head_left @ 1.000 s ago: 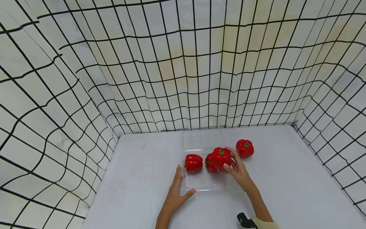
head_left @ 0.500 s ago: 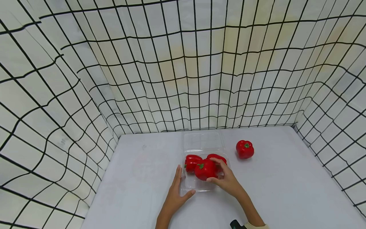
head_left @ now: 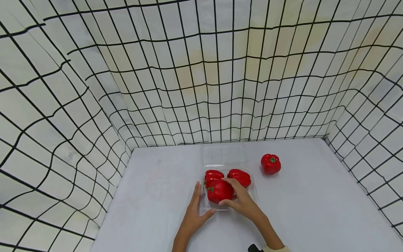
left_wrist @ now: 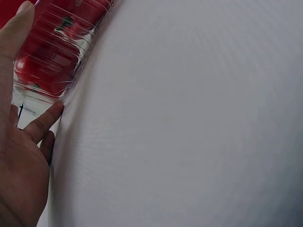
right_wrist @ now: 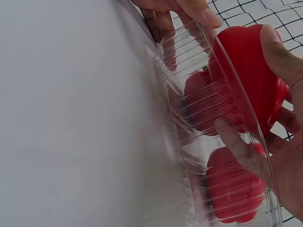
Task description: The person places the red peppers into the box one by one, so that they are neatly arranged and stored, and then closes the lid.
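Observation:
My right hand (head_left: pixel 241 200) grips a red bell pepper (head_left: pixel 219 191) over the front left of a clear plastic clamshell box (head_left: pixel 253 196). Seen from the right wrist, the held bell pepper (right_wrist: pixel 253 71) overlaps the box rim, thumb on its upper side. Two more red bell peppers lie in the box: a left bell pepper (head_left: pixel 213 175), partly covered by the held one, and a right bell pepper (head_left: pixel 240 177). At the box's left side rests my left hand (head_left: pixel 192 214), fingers straight and thumb spread along the front edge. The left wrist view shows its fingertips at the ribbed wall.
Another red bell pepper (head_left: pixel 270 164) stands on the white table (head_left: pixel 302 196), right of the box. The box's open lid (head_left: pixel 224 154) lies flat behind it. Black netting (head_left: pixel 220 87) over white sheeting surrounds the table at the back and sides.
My right hand has carried the bell pepper leftward and toward me, from above the right pepper to the front left of the box. The left hand has stayed in place.

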`<act>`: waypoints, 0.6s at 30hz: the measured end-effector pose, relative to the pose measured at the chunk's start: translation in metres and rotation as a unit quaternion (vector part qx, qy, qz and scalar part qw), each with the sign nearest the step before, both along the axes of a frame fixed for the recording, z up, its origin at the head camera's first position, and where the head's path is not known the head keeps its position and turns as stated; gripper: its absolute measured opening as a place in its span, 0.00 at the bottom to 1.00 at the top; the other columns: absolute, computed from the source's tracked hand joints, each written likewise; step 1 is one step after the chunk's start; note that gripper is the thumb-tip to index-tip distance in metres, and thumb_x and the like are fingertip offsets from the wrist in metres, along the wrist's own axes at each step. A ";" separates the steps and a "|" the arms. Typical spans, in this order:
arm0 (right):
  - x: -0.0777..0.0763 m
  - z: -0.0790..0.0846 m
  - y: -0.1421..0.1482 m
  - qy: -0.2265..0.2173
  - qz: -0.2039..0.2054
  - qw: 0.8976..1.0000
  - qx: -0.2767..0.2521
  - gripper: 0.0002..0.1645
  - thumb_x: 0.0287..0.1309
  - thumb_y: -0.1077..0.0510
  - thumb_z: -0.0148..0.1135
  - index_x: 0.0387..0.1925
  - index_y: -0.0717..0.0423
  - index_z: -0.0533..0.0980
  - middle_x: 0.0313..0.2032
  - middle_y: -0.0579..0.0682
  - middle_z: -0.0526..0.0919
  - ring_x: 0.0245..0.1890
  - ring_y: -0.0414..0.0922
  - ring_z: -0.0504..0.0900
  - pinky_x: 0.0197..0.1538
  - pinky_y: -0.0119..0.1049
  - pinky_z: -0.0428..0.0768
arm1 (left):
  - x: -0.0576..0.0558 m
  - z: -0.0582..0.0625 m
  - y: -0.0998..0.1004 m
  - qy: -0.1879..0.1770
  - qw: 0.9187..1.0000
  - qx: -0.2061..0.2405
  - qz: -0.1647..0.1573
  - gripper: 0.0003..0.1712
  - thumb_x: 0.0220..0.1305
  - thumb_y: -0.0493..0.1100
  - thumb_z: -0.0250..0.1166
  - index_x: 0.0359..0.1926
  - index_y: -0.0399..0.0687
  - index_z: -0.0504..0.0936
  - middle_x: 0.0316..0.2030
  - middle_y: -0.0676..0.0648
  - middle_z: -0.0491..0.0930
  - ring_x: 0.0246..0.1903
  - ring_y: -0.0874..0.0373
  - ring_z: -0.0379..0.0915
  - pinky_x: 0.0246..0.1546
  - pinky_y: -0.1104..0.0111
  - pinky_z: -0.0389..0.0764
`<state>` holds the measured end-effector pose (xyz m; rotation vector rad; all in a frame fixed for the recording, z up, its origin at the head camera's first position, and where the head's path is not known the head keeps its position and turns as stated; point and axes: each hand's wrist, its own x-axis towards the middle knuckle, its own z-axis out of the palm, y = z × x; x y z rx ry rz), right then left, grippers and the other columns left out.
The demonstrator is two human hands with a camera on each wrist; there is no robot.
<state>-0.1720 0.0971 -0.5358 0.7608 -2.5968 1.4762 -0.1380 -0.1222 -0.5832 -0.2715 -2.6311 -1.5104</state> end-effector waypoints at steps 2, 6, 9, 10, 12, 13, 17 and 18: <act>0.000 0.000 -0.002 0.001 0.001 1.000 0.006 0.45 0.48 0.45 0.75 0.67 0.47 0.65 0.62 0.51 0.74 0.63 0.54 0.73 0.55 0.48 0.83 | 0.000 0.000 0.000 -0.001 1.000 0.003 0.000 0.58 0.55 0.59 0.70 0.78 0.55 0.46 0.78 0.51 0.45 0.70 0.45 0.61 0.64 0.49 0.70; 0.000 -0.002 -0.004 0.005 0.006 1.000 0.012 0.44 0.48 0.44 0.74 0.66 0.45 0.66 0.62 0.49 0.74 0.63 0.52 0.73 0.55 0.48 0.83 | 0.000 -0.001 0.000 -0.004 1.000 -0.001 0.002 0.58 0.55 0.61 0.70 0.78 0.55 0.46 0.78 0.52 0.45 0.72 0.45 0.57 0.65 0.49 0.68; 0.000 -0.003 -0.004 0.012 0.013 1.000 0.013 0.43 0.48 0.44 0.74 0.65 0.44 0.67 0.61 0.48 0.75 0.63 0.51 0.73 0.55 0.47 0.83 | -0.001 -0.001 0.000 -0.009 1.000 -0.001 0.004 0.59 0.54 0.63 0.69 0.78 0.57 0.46 0.78 0.54 0.44 0.74 0.46 0.52 0.66 0.48 0.67; 0.000 -0.004 -0.004 0.013 0.017 1.000 0.014 0.42 0.49 0.44 0.74 0.65 0.45 0.67 0.60 0.48 0.75 0.63 0.51 0.73 0.55 0.47 0.83 | -0.001 -0.001 0.000 -0.010 1.000 -0.002 0.005 0.59 0.54 0.64 0.69 0.78 0.57 0.46 0.78 0.54 0.44 0.74 0.47 0.51 0.66 0.48 0.67; 0.000 -0.005 -0.004 0.010 0.022 1.000 0.018 0.42 0.49 0.44 0.74 0.65 0.44 0.67 0.60 0.48 0.75 0.63 0.51 0.73 0.56 0.46 0.82 | -0.001 0.000 0.001 -0.015 1.000 0.000 0.007 0.59 0.53 0.65 0.69 0.78 0.59 0.47 0.78 0.56 0.45 0.75 0.48 0.48 0.66 0.47 0.67; 0.000 -0.005 -0.003 0.007 0.026 0.999 0.019 0.42 0.49 0.44 0.74 0.65 0.44 0.67 0.60 0.48 0.75 0.63 0.51 0.73 0.56 0.46 0.82 | -0.001 0.000 0.001 -0.015 1.000 -0.001 0.007 0.59 0.53 0.65 0.69 0.78 0.59 0.47 0.78 0.56 0.45 0.75 0.48 0.48 0.66 0.47 0.67; -0.001 -0.003 -0.001 -0.014 0.036 0.999 0.022 0.40 0.52 0.44 0.71 0.66 0.42 0.67 0.60 0.46 0.73 0.63 0.49 0.72 0.55 0.44 0.83 | -0.001 0.000 0.001 -0.014 1.000 -0.001 0.007 0.59 0.53 0.65 0.69 0.78 0.58 0.47 0.78 0.56 0.45 0.75 0.47 0.49 0.66 0.46 0.66; -0.001 -0.002 0.000 -0.014 0.038 0.999 0.022 0.40 0.53 0.44 0.71 0.66 0.42 0.67 0.60 0.46 0.73 0.62 0.49 0.72 0.54 0.44 0.84 | -0.001 0.000 0.001 -0.013 1.000 0.000 0.007 0.59 0.53 0.64 0.69 0.78 0.58 0.47 0.78 0.56 0.45 0.75 0.48 0.49 0.66 0.46 0.66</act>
